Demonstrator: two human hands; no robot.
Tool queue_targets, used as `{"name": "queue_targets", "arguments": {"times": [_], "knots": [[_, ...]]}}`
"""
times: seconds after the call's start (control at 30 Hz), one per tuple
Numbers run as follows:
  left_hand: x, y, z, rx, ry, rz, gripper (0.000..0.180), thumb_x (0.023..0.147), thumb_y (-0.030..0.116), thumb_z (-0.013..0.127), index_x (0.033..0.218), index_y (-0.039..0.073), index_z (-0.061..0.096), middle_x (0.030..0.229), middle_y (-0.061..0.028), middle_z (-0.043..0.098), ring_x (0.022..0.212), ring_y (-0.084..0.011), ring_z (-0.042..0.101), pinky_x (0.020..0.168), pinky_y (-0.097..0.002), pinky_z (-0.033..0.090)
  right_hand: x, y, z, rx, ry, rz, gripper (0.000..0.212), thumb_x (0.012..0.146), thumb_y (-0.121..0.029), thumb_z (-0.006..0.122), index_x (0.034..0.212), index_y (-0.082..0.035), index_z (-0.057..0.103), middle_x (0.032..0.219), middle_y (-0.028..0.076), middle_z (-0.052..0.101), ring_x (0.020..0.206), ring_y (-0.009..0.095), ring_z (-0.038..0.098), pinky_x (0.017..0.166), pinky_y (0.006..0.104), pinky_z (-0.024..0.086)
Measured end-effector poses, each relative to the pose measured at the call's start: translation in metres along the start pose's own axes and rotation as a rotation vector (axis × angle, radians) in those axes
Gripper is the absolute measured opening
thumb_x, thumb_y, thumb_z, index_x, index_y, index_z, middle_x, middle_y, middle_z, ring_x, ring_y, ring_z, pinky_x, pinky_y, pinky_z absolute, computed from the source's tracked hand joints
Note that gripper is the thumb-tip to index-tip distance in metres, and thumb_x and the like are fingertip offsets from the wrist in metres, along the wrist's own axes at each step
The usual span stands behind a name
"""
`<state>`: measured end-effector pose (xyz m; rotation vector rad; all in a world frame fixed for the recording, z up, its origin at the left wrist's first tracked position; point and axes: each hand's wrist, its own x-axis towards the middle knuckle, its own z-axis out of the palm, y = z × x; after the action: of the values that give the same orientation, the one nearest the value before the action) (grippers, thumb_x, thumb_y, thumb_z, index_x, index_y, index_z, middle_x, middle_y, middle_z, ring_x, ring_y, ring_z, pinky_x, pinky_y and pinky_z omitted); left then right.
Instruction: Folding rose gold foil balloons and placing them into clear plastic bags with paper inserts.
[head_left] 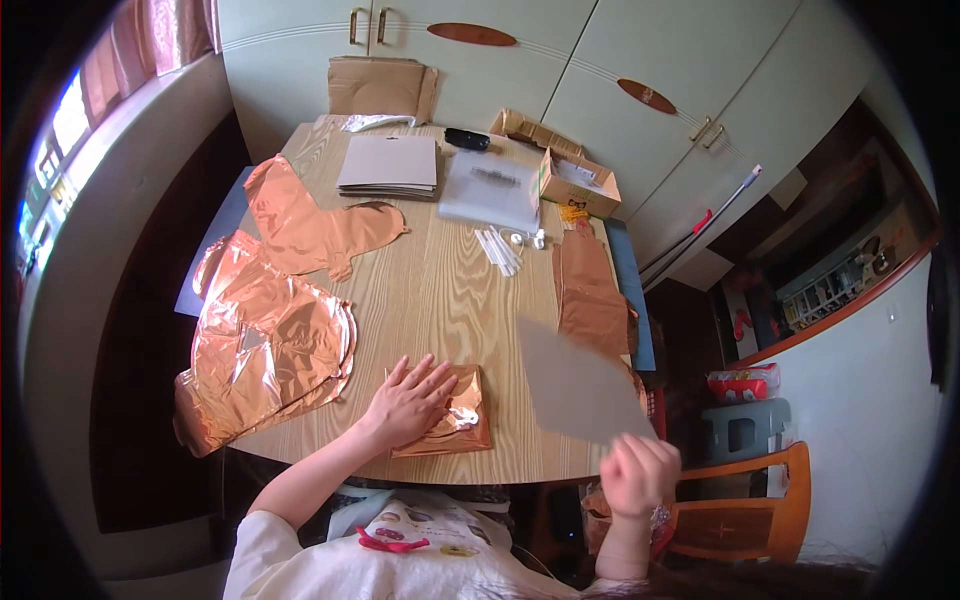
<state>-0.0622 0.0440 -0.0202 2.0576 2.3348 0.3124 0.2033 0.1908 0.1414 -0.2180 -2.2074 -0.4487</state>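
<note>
My left hand (408, 402) lies flat, fingers spread, on a folded copper-coloured foil balloon (470, 432) at the table's near edge. A small white piece (463, 417) rests on that foil beside the fingers. At the right, my right hand (640, 472) is closed on the lower corner of a grey cardboard sheet (580, 385), which is tilted and blurred by motion above the table edge. More flat copper foil balloons (270, 350) spread over the table's left side. A stack of grey cardboard sheets (388, 165) sits towards the back.
Behind the middle are clear plastic bags (488, 190), white sticks (498, 250), a black object (467, 139) and an open carton (580, 182). Folded brown-copper pieces (590, 290) lie along the right edge. A wooden chair (745, 500) stands at the right, near a grey stool (745, 430).
</note>
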Motion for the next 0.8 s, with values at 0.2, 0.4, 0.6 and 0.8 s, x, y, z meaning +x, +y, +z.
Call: {"name": "queue_targets", "arguments": {"times": [0.2, 0.4, 0.6, 0.8], "knots": [[0.002, 0.015, -0.005, -0.076, 0.025, -0.024, 0.051, 0.092, 0.025, 0.046, 0.14, 0.009, 0.038, 0.146, -0.0155, 0.036, 0.137, -0.0341, 0.03, 0.111, -0.0507, 0.022, -0.063, -0.001, 0.108, 0.071, -0.331, -0.067, 0.016, 0.077, -0.01, 0.065, 0.093, -0.007, 0.066, 0.092, 0.003, 0.064, 0.084, 0.015, 0.061, 0.072, 0.0327, 0.048], [-0.003, 0.02, 0.0, -0.098, 0.057, -0.096, 0.05, 0.091, 0.023, 0.046, 0.139, 0.009, 0.039, 0.145, -0.0153, 0.037, 0.136, -0.0338, 0.031, 0.111, -0.0495, 0.023, -0.073, -0.046, 0.118, 0.348, -0.449, -0.027, 0.02, 0.078, -0.014, 0.065, 0.096, -0.006, 0.065, 0.099, 0.004, 0.064, 0.094, 0.017, 0.06, 0.082, 0.033, 0.046], [-0.003, 0.022, 0.0, -0.076, 0.086, -0.112, 0.053, 0.089, 0.027, 0.048, 0.138, 0.01, 0.042, 0.144, -0.0145, 0.04, 0.135, -0.0327, 0.033, 0.11, -0.0517, 0.023, -0.077, -0.081, 0.115, 0.602, -0.514, -0.1, 0.024, 0.079, -0.015, 0.065, 0.1, -0.005, 0.066, 0.105, 0.005, 0.065, 0.101, 0.019, 0.06, 0.093, 0.035, 0.045], [-0.003, 0.032, 0.004, -0.067, 0.141, -0.183, 0.053, 0.09, 0.032, 0.045, 0.138, 0.012, 0.043, 0.143, -0.0123, 0.041, 0.135, -0.0313, 0.034, 0.11, -0.0543, 0.021, -0.077, -0.083, 0.115, 0.593, -0.506, -0.074, 0.02, 0.077, -0.013, 0.065, 0.096, -0.005, 0.068, 0.1, 0.004, 0.066, 0.098, 0.017, 0.061, 0.091, 0.0352, 0.046]]}}
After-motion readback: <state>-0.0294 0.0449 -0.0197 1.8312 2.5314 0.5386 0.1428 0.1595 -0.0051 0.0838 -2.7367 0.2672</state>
